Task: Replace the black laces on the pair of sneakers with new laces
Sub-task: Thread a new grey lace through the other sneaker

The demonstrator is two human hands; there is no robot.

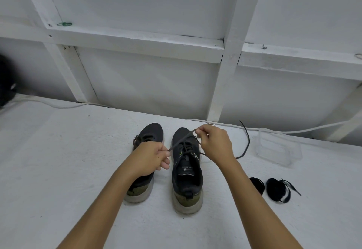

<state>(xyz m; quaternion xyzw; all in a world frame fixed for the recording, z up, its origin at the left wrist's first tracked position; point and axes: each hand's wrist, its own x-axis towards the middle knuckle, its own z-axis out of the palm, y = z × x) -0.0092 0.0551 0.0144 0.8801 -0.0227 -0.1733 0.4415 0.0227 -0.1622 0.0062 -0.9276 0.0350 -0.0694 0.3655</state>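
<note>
The two sneakers (187, 172) are black with olive-green heels and grey-white soles. Their lace (181, 140) is dark grey. Two rolled laces (277, 189) are black. The surface (58, 160) is white, the box (278, 149) transparent.

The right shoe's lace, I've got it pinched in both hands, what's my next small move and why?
Probably draw the lace up and out of the top eyelets. The left hand and right hand each pinch it taut above the right shoe, which is still laced lower down, and two coiled laces wait beside it.
</note>
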